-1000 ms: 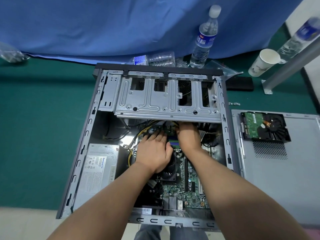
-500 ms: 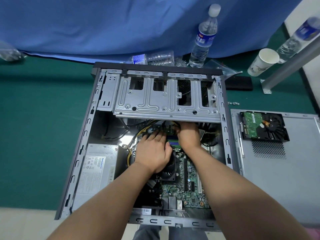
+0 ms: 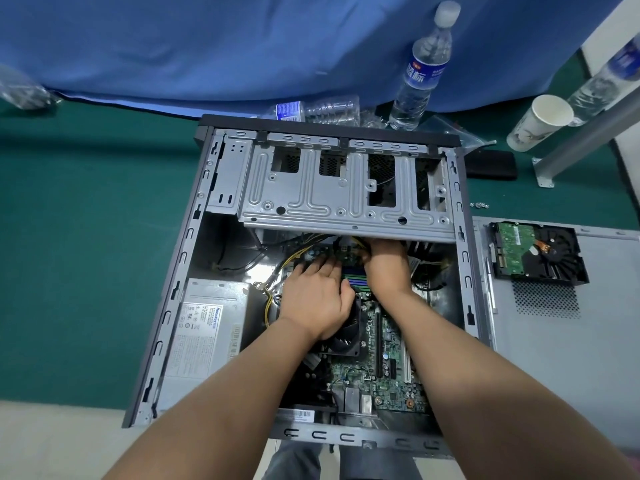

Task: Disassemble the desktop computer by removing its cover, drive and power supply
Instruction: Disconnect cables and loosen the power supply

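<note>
grey power supply (image 3: 204, 327) remains seated in case's near-left corner. left hand (image 3: 317, 296) presses flat, fingers together, bracing the motherboard (image 3: 384, 368); right hand (image 3: 386, 265) reaches under drive cage (image 3: 346, 199) toward the power connector (image 3: 343, 249), finger state hidden.

The power supply (image 3: 204, 327) carries a white label with a blue brand word, too small to read. The upright water bottle (image 3: 420, 69) has a blue label with white Chinese characters.

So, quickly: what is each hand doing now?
Left hand: open, fingers flat on the green motherboard.
Right hand: cannot tell; fingers hidden under the grey metal drive cage.
</note>
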Motion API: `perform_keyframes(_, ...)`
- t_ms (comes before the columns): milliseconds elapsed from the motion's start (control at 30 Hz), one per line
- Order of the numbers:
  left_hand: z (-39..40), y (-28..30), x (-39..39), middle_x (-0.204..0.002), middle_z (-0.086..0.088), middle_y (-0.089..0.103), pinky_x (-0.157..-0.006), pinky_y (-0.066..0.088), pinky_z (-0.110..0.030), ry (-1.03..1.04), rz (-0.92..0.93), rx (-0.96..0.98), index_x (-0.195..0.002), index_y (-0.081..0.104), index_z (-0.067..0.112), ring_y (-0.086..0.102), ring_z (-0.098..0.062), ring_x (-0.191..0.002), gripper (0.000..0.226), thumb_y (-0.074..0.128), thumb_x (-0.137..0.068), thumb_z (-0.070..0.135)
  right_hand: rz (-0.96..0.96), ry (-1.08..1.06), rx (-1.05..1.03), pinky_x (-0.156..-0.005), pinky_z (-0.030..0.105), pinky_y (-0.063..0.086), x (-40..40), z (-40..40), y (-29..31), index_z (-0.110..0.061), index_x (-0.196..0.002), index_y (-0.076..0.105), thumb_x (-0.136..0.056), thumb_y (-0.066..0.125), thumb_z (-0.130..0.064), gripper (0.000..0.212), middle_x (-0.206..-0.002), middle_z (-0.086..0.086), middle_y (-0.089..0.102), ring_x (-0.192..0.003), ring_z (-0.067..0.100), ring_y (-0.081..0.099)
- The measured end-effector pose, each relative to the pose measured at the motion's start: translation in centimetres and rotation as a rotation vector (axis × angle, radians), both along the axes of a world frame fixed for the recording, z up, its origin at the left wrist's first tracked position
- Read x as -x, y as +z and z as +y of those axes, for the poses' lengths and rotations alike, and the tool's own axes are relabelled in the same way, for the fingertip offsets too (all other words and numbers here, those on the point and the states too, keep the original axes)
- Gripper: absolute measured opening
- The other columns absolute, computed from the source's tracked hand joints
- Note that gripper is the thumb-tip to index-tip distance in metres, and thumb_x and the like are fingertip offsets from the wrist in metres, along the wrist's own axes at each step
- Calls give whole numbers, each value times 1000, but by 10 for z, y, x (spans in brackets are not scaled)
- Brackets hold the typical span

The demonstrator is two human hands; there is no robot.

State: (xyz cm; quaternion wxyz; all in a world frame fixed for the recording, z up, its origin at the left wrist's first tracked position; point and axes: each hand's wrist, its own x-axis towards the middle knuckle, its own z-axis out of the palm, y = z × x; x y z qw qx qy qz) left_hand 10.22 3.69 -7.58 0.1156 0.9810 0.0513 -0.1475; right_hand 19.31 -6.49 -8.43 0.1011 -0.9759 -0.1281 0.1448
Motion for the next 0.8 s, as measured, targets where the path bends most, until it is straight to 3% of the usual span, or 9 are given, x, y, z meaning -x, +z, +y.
perform_keyframes(200, 0, 0, 0, -147, 1, 43, -114, 21, -33, -3, -7, -3, -141, 43, 17, 31, -14, -140, 60, 16, -94, 40, 30, -26, -42, -84, 32, 42, -3, -1, 0, -9, -122, 54, -91, 43, -6, 33, -120, 16, 55, -106, 32, 53)
perform_keyframes(633, 1, 3, 1, -142, 0, 49, -111, 26, -34, -8, -13, -11, -138, 46, 16, 36, -15, -136, 51, 25, -97, 37, 2, 0, 8, -84, 32, 42, -2, 0, 2, -12, -127, 52, -94, 44, -10, 34, -124, 16, 54, -108, 33, 53)
perform_keyframes(800, -1, 3, 0, -141, 0, 50, -110, 28, -34, 1, -16, -12, -136, 48, 15, 37, -16, -135, 50, 25, -97, 37, -20, -9, -4, -78, 35, 45, 2, 2, 2, -10, -124, 55, -93, 43, -6, 33, -116, 18, 59, -102, 36, 57)
